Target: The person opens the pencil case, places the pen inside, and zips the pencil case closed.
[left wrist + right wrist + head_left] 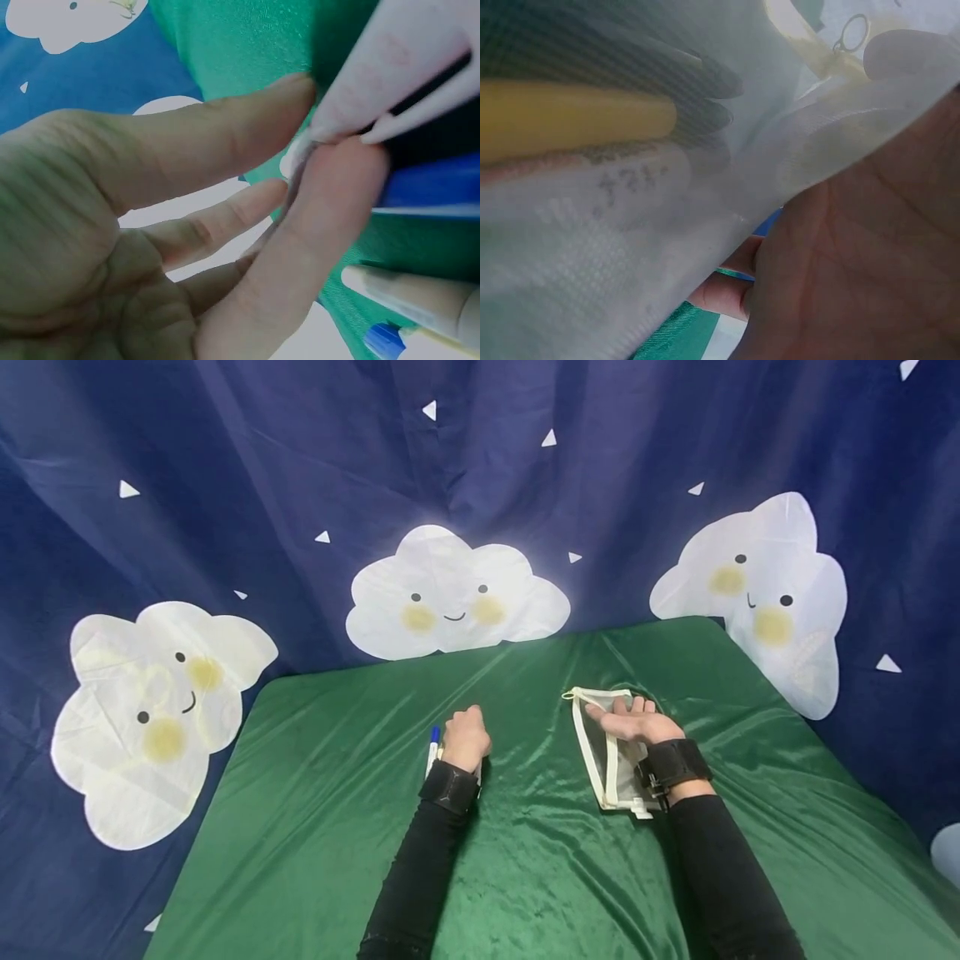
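My left hand (pixel 465 739) is over a small group of pens near the middle of the cloth. In the left wrist view its thumb and forefinger pinch the end of a whitish pen (pixel 397 67) with a clip. Beside that pen lie a blue pen (pixel 442 187), a beige-ended pen (pixel 420 296) and a blue-tipped white marker (pixel 432 752). My right hand (pixel 641 722), palm up, holds a see-through mesh pouch (pixel 612 777) with cream trim. Through the mesh a yellow stick-like item (pixel 577 118) shows, with dark-ended shapes by it.
Wrinkled green cloth (pixel 315 827) covers the table. Behind it hangs a dark blue curtain (pixel 300 443) with white clouds and small triangles. A ring pull (pixel 853 31) hangs at the pouch's corner.
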Tool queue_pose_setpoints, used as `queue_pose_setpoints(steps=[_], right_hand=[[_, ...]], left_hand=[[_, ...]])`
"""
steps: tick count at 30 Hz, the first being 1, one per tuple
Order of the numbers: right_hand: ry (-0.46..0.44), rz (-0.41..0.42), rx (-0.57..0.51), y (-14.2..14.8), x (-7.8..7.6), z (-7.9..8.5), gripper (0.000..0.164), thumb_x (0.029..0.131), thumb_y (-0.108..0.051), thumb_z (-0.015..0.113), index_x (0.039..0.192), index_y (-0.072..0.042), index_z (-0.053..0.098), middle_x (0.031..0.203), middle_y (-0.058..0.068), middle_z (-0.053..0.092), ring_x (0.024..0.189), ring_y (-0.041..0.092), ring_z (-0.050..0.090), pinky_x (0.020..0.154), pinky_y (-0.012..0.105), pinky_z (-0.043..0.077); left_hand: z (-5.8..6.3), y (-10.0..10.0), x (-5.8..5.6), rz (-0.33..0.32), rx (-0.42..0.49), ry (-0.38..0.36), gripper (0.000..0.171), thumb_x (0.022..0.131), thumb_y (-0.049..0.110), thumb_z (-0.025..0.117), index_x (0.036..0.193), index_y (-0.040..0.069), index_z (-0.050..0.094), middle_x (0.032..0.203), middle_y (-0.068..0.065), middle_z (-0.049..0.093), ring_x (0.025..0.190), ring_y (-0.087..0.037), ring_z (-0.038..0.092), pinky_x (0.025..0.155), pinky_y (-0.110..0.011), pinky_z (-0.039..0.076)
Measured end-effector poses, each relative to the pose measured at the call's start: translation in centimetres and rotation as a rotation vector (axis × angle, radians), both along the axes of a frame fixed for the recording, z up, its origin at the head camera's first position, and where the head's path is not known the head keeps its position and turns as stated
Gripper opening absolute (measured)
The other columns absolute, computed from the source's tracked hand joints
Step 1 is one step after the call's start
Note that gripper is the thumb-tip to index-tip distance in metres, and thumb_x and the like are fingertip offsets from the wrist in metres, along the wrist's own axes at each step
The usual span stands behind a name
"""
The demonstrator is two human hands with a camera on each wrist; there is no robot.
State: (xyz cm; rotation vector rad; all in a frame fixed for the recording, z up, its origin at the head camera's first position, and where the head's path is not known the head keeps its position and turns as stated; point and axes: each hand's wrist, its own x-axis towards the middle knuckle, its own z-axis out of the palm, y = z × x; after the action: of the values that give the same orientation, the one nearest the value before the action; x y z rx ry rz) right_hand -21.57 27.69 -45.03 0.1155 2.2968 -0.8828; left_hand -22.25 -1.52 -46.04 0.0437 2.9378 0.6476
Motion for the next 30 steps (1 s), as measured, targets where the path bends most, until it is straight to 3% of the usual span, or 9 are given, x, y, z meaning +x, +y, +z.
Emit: queue_pose_setpoints(steps=[2,11,15,18,22,30], right_hand=[[0.046,0.053,0.109,0.0,-0.1,0.2,0.098,0.102,-0.067,0.024,0.157,0.011,0.001,0.157,0.049,-0.01,0.148,0.063,-0.009,0.123,0.068,0.0],[0.052,0.082,0.14,-0.1,-0.3,0.4,0.097,0.102,-0.064,0.024,0.156,0.014,0.007,0.155,0.051,-0.003,0.148,0.064,-0.001,0.123,0.069,0.004],[0.081,0.106,0.159,0.0,-0.4,0.5,0.095,0.103,-0.061,0.027,0.154,0.017,0.013,0.153,0.053,0.008,0.146,0.064,0.013,0.122,0.069,0.01],[0.065,0.083,0.141,0.0,-0.2,0.5,0.096,0.102,-0.063,0.026,0.156,0.015,0.009,0.155,0.052,0.004,0.147,0.064,0.008,0.123,0.069,0.007],[0.016,0.024,0.081,0.0,0.0,0.2,0.098,0.102,-0.067,0.023,0.157,0.012,0.002,0.156,0.05,-0.008,0.147,0.065,-0.008,0.123,0.069,0.001],[0.016,0.027,0.068,-0.1,0.0,-0.1,0.099,0.102,-0.067,0.023,0.157,0.012,0.003,0.156,0.05,-0.008,0.147,0.064,-0.009,0.123,0.068,0.001]], left_hand=[[0.2,0.1,0.0,0.002,-0.006,-0.011,0.021,0.088,-0.002,0.065,0.108,0.002,0.064,0.102,-0.023,0.069,0.083,-0.04,0.067,0.06,-0.039,0.048],[0.7,0.4,0.3,0.013,0.017,-0.018,0.031,0.089,-0.001,0.064,0.12,0.002,0.063,0.106,-0.024,0.069,0.09,-0.043,0.068,0.063,-0.038,0.048],[0.9,0.7,0.2,0.017,0.016,-0.011,0.033,0.09,0.0,0.063,0.123,0.002,0.062,0.109,-0.025,0.069,0.093,-0.044,0.069,0.067,-0.042,0.053],[0.8,1.0,0.2,0.015,-0.002,-0.01,0.034,0.09,0.0,0.063,0.124,0.001,0.062,0.111,-0.026,0.069,0.098,-0.046,0.069,0.073,-0.048,0.058],[0.5,1.1,0.2,0.005,-0.012,-0.029,0.034,0.089,0.002,0.066,0.123,0.001,0.062,0.109,-0.025,0.069,0.095,-0.045,0.069,0.072,-0.048,0.058],[0.2,0.6,0.1,0.005,0.024,-0.083,0.042,0.085,0.008,0.073,0.125,0.003,0.062,0.114,-0.024,0.068,0.101,-0.045,0.067,0.079,-0.049,0.057]])
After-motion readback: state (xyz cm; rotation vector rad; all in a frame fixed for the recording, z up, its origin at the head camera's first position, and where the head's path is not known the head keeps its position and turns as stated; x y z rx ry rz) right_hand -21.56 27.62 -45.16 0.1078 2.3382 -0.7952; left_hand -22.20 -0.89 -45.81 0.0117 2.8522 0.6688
